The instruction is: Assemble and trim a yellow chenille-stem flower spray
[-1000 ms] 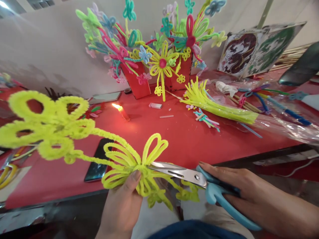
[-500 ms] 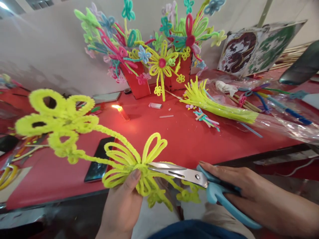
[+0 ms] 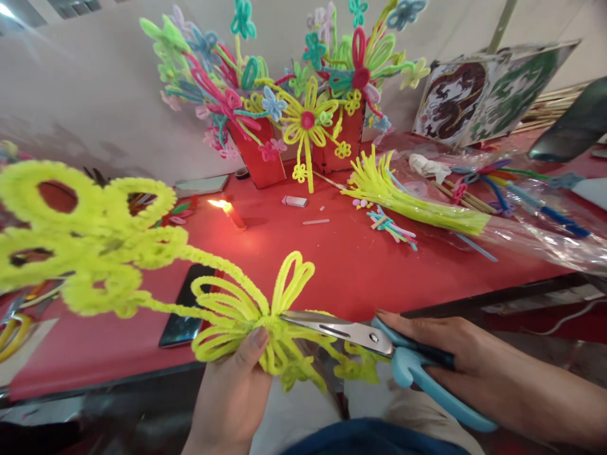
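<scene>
My left hand [image 3: 237, 385] pinches a yellow pipe-cleaner flower [image 3: 222, 297] near its centre, thumb on top. Long stems run from it to a large yellow blossom [image 3: 111, 243] at the left and to smaller blossoms hanging at the lower right. In my right hand [image 3: 469, 354] are scissors [image 3: 360, 335] with blue handles, fingers around the grips. The blade tips touch or lie just over the flower's centre, and the blades are almost together. Whether any strand sits between them I cannot tell.
A lit red candle [image 3: 233, 216] burns on the red table [image 3: 284, 253]. Behind it, red vases [image 3: 262, 158] carry colourful pipe-cleaner flowers. A yellow pipe-cleaner bundle [image 3: 427, 205] lies at the right. A phone [image 3: 183, 322] and yellow-handled scissors [image 3: 14, 335] are at the left.
The large yellow blossom has swung left and closer to the camera. My left hand still grips the flower, and the scissors stay at its centre with hardly any shift.
</scene>
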`<state>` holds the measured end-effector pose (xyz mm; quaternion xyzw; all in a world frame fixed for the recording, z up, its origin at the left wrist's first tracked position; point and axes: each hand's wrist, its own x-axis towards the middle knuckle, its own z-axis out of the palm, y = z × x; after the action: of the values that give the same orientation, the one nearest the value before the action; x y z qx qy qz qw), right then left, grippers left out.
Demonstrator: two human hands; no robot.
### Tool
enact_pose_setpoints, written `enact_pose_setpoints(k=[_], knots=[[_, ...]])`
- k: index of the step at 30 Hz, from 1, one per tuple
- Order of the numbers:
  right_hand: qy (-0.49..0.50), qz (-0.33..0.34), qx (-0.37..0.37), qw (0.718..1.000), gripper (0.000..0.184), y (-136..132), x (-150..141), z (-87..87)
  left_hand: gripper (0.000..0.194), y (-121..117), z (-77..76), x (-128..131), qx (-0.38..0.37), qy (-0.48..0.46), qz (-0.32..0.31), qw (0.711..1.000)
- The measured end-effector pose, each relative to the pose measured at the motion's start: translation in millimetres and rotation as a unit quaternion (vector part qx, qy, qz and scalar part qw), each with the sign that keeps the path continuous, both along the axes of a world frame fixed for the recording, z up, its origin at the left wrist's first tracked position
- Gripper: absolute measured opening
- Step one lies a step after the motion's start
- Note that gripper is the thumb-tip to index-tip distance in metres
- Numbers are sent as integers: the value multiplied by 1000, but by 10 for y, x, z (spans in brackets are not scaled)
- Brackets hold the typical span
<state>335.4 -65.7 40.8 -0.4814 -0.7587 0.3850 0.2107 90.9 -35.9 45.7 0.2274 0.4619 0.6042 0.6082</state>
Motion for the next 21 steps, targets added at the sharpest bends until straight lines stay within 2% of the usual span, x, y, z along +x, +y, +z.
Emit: enact_pose_setpoints(k=[6, 16, 21], knots=[[-4, -2, 22, 1000, 53, -17, 41, -91, 41, -24, -10, -29, -9, 5, -3, 1000], [-57, -9, 127, 990, 54, -12, 65, -175, 40, -27, -6, -4, -27, 3, -5, 1000], [-65, -5, 132, 989, 55, -21, 60, -181, 41, -32, -15, 3, -38, 5, 1, 999]])
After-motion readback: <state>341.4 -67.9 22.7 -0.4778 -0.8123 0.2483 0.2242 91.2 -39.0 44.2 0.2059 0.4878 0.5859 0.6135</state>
